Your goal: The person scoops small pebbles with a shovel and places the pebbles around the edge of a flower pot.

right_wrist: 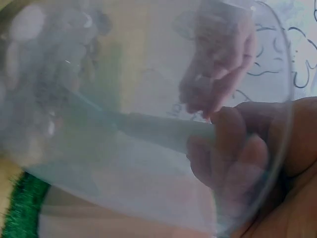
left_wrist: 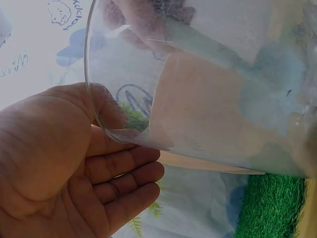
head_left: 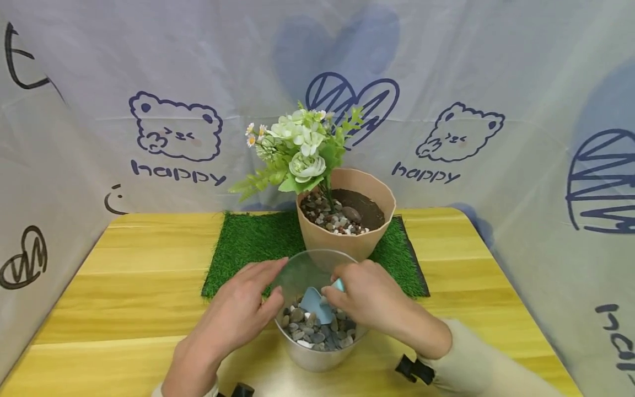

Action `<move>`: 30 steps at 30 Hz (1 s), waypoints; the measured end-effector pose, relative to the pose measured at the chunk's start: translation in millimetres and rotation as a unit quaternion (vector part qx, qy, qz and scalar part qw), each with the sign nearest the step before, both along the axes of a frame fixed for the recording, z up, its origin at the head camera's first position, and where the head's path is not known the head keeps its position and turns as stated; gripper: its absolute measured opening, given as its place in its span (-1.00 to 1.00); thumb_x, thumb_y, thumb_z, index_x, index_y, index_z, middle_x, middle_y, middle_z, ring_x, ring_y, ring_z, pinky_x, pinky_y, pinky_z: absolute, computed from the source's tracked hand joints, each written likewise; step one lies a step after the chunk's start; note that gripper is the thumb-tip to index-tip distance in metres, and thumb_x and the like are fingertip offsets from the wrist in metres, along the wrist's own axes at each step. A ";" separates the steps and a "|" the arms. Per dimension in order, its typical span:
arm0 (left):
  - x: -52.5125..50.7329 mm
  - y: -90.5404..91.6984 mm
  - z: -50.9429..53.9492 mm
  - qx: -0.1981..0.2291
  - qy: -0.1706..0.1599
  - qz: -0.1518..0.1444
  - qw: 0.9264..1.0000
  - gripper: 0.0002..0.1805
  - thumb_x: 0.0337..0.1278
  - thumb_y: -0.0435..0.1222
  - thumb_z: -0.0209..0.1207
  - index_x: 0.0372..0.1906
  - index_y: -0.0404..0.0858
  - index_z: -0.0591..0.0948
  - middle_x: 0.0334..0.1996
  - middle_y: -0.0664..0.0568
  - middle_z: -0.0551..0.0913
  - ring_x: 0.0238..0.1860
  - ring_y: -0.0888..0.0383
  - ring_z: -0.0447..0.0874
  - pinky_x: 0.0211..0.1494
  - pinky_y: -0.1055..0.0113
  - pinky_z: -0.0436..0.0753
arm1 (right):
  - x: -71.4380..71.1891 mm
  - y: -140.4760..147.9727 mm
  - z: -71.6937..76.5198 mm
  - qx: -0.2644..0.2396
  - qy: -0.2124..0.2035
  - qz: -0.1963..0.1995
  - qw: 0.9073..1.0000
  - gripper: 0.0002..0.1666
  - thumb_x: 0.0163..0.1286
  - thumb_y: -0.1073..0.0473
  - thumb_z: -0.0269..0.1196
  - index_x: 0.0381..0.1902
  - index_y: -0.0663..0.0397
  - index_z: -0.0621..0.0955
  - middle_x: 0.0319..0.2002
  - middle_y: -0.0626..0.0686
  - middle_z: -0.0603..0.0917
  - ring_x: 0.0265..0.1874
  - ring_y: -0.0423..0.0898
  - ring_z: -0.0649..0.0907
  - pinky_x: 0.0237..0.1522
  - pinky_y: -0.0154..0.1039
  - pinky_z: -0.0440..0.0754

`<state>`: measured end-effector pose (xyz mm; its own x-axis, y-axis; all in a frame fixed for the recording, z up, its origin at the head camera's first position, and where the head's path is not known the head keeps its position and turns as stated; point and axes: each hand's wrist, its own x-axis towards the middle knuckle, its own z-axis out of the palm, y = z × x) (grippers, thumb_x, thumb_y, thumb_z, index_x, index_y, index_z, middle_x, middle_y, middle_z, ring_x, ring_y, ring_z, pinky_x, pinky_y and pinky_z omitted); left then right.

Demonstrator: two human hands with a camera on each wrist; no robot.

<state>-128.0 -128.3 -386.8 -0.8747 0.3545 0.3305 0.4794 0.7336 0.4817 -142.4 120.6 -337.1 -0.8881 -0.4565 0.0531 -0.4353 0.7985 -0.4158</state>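
1. Left hand point(head_left: 240, 306): positioned at lower centre-left of the head view, at the left rim of the clear container point(head_left: 317, 358). The forearm rises from the lower edge and angles toward the upper right.
2. Left fingers: extended and fairly straight, thumb set apart from them. The left wrist view shows the palm side, with the rim crossing the thumb. Grip: wide and loose; how firmly it bears on the wall cannot be told.
3. Right hand point(head_left: 372, 292): positioned right of centre, at the container's right rim. The forearm enters from the lower right, in a pale sleeve point(head_left: 491, 358), and slants toward the upper left.
4. Right fingers: curled round the handle of the light-blue trowel point(head_left: 317, 306); the right wrist view shows this through the clear wall. Grip: closed, holding the trowel.
5. Trowel: inside the container, lower centre of the head view. The handle slants toward the upper right; the blade points down and touches the grey stones point(head_left: 307, 333).
6. Surroundings: the flower pot point(head_left: 342, 245) stands behind the container, on the green mat point(head_left: 248, 242). Pale flowers point(head_left: 297, 138) rise at upper centre.
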 end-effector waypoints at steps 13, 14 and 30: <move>0.0 -1.9 2.8 -0.009 -0.007 0.001 1.000 -0.42 0.43 -0.19 0.17 0.50 -0.15 0.52 0.39 -0.01 0.63 0.39 0.01 0.59 0.44 -0.02 0.59 | 0.6 0.8 7.6 -0.042 -0.078 0.006 0.996 -0.75 0.49 0.06 0.29 -0.43 -0.06 0.67 -0.82 -0.27 0.53 -0.81 -0.29 0.56 -0.60 -0.29 0.58; -0.2 -1.8 2.9 -0.009 -0.008 -0.001 1.000 -0.42 0.44 -0.19 0.17 0.50 -0.15 0.52 0.39 -0.01 0.63 0.39 0.01 0.59 0.44 -0.02 0.59 | 0.8 2.3 8.8 -0.045 -0.081 0.004 0.996 -0.74 0.50 0.05 0.28 -0.44 -0.07 0.66 -0.82 -0.27 0.53 -0.81 -0.28 0.57 -0.60 -0.29 0.58; 0.1 -0.6 1.2 -0.006 -0.002 -0.003 1.000 -0.42 0.43 -0.19 0.18 0.51 -0.14 0.51 0.38 0.00 0.63 0.38 0.02 0.59 0.43 -0.01 0.60 | 2.5 14.5 15.9 -0.089 -0.165 0.008 0.982 -0.74 0.51 0.01 0.29 -0.39 -0.07 0.72 -0.81 -0.13 0.57 -0.79 -0.15 0.63 -0.68 -0.20 0.56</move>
